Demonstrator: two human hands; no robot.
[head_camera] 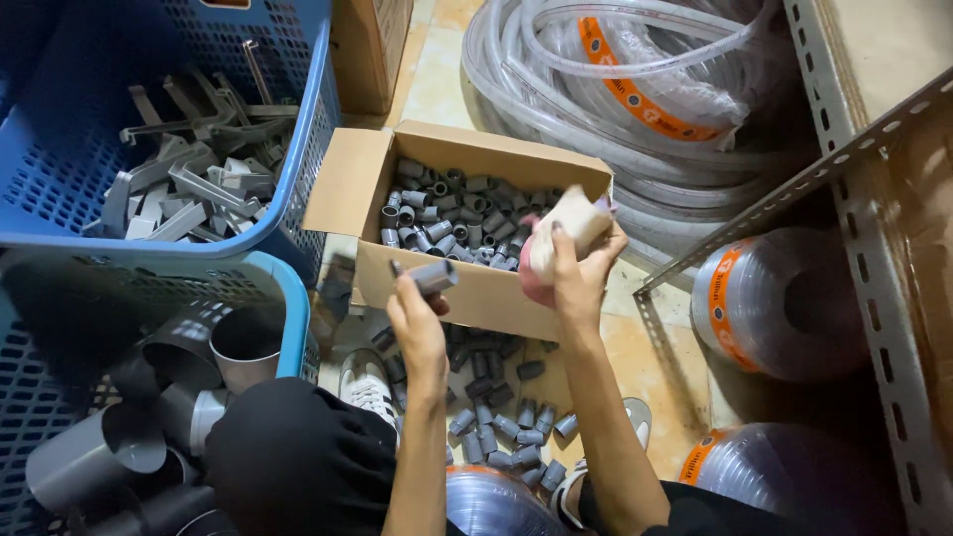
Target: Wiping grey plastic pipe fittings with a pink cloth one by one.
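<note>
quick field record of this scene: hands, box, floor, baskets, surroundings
left hand: left hand holds a small grey pipe fitting
right hand: right hand grips a crumpled cloth
box: open cardboard box part filled with grey fittings
floor: loose fittings scattered on the tiles below the box
baskets: upper blue basket holds grey clips; lower blue basket holds wide grey pipe couplers
surroundings: coiled clear hose, metal shelf frame at right
</note>
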